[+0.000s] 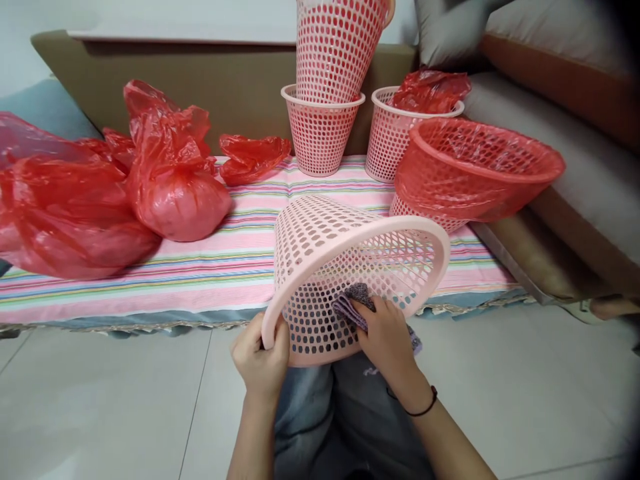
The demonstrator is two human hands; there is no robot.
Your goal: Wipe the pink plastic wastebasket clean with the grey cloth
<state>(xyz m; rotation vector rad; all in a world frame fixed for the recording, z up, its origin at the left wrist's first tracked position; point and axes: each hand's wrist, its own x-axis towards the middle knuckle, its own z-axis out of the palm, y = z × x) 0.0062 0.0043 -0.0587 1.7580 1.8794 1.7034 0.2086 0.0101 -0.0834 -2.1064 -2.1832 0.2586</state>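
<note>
A pink perforated wastebasket lies tilted over my lap, its wide mouth turned toward me. My left hand is closed around the rim at the lower left. Inside the mouth, my right hand grips a bunched grey-purple cloth against or close to the inner wall; whether it touches the wall I cannot tell. Part of the cloth hangs out beside the wrist. The right fingertips are partly hidden by the cloth.
Behind stand stacked pink baskets, a basket with a red bag and one lined in red plastic. Knotted red bags lie left on the striped cloth cover. Grey cushions are at right.
</note>
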